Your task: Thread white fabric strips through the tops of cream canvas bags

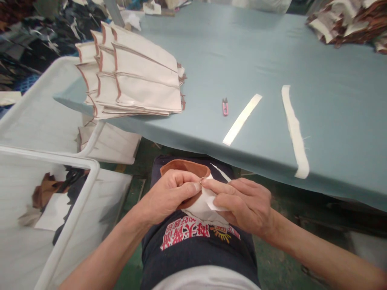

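Over my lap I hold a tube-shaped fabric piece [185, 164], brown inside and off-white outside. My left hand [173, 191] pinches its brown edge between thumb and forefinger. Fingertips of my right hand [242, 201] meet the left thumb at that same edge, and the hand is closed on the off-white part. A narrow pale strip [220, 172] sticks out beyond the right fingers; whether it is part of the piece I cannot tell. Pink-handled thread snips [225, 107] lie on the blue-green table [199, 129].
A stack of off-white pieces with brown edging [145, 76] lies on the table's left. Two off-white strips, one short [242, 120] and one longer [294, 133], lie to the right. White bins [96, 169] stand at left. Brown and cream pieces [347, 24] are heaped far right.
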The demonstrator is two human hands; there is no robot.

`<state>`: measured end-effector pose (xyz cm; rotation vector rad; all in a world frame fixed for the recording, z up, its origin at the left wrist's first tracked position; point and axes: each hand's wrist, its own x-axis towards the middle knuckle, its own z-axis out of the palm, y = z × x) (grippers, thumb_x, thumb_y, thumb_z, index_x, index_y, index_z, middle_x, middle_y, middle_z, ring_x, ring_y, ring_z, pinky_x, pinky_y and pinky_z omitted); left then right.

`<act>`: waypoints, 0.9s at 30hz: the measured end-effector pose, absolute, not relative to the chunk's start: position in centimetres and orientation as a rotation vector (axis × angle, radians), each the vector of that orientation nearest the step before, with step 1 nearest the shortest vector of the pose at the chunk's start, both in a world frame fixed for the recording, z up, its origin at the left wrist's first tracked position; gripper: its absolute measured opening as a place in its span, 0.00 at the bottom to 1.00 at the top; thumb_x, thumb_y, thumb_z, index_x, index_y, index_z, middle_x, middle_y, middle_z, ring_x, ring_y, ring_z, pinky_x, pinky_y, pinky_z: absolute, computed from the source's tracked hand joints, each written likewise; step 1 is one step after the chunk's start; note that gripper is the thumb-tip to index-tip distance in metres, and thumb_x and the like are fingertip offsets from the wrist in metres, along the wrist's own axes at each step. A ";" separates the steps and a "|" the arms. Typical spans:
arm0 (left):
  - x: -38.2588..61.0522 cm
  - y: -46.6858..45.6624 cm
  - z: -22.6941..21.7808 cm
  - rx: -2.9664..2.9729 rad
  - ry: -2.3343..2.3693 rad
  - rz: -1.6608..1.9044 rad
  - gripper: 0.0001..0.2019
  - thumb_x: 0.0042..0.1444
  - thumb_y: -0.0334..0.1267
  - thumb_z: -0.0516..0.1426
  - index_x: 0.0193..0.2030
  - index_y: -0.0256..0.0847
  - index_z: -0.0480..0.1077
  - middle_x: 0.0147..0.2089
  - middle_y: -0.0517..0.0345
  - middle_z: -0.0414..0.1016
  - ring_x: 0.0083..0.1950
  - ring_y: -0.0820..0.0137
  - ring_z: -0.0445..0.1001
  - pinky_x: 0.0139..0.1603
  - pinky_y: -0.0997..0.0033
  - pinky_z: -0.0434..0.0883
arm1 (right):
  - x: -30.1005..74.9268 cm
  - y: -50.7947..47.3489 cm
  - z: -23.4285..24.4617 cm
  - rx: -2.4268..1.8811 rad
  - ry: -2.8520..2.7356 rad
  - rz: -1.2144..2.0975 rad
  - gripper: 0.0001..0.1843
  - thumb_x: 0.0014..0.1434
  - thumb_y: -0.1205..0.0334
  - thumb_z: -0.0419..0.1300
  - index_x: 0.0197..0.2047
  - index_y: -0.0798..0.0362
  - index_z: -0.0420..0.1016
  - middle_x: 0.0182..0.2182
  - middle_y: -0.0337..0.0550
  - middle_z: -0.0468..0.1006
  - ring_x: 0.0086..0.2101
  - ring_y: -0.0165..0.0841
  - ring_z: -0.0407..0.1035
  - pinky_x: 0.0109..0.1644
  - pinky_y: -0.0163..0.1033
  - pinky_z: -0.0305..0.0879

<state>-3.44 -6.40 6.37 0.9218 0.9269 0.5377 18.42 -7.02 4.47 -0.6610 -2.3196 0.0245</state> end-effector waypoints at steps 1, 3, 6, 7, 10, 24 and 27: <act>-3.4 -6.4 6.3 0.909 0.931 0.533 0.17 0.59 0.46 0.59 0.24 0.37 0.66 0.19 0.68 0.56 0.20 0.80 0.47 0.22 0.73 0.45 | 18.3 -7.1 4.3 -0.661 -2.318 0.019 0.06 0.70 0.69 0.57 0.39 0.49 0.68 0.48 0.49 0.87 0.26 0.31 0.73 0.30 0.40 0.61; -3.2 -6.4 6.2 0.894 0.929 0.533 0.17 0.59 0.45 0.59 0.24 0.38 0.65 0.18 0.68 0.56 0.20 0.80 0.47 0.22 0.73 0.45 | 18.4 -7.1 4.0 -0.652 -2.319 -0.002 0.08 0.69 0.68 0.56 0.37 0.48 0.68 0.50 0.47 0.86 0.25 0.31 0.72 0.29 0.40 0.61; -3.0 -6.3 5.9 0.884 0.907 0.557 0.20 0.60 0.47 0.59 0.22 0.39 0.61 0.18 0.68 0.55 0.20 0.79 0.48 0.21 0.73 0.46 | 18.7 -6.9 3.8 -0.644 -2.317 -0.026 0.09 0.69 0.67 0.56 0.36 0.47 0.69 0.52 0.45 0.85 0.25 0.31 0.72 0.28 0.40 0.62; -3.0 -6.2 5.7 0.879 0.893 0.563 0.22 0.61 0.49 0.59 0.21 0.40 0.60 0.18 0.68 0.55 0.20 0.79 0.49 0.21 0.73 0.46 | 18.8 -6.8 3.8 -0.647 -2.312 -0.029 0.09 0.69 0.67 0.56 0.36 0.47 0.69 0.52 0.45 0.84 0.25 0.31 0.72 0.28 0.41 0.62; -3.0 -6.0 5.2 0.889 0.859 0.557 0.25 0.62 0.53 0.59 0.21 0.40 0.59 0.19 0.68 0.55 0.20 0.79 0.49 0.22 0.74 0.46 | 19.0 -6.7 3.8 -0.664 -2.298 -0.001 0.06 0.68 0.66 0.58 0.37 0.46 0.70 0.53 0.44 0.84 0.26 0.31 0.73 0.29 0.41 0.63; -2.6 -5.6 7.0 1.098 0.928 0.642 0.21 0.66 0.46 0.56 0.23 0.37 0.64 0.21 0.66 0.56 0.22 0.78 0.51 0.24 0.73 0.48 | 16.7 -8.2 7.3 -1.349 -1.578 0.882 0.08 0.65 0.60 0.62 0.32 0.50 0.73 0.28 0.37 0.80 0.25 0.29 0.71 0.26 0.32 0.66; -2.3 -5.8 7.3 1.105 0.933 0.651 0.17 0.66 0.43 0.56 0.28 0.36 0.70 0.22 0.67 0.55 0.23 0.78 0.50 0.24 0.73 0.49 | 16.9 -8.1 8.0 -1.441 -1.553 0.919 0.11 0.62 0.58 0.64 0.29 0.51 0.73 0.21 0.34 0.75 0.20 0.27 0.65 0.21 0.31 0.59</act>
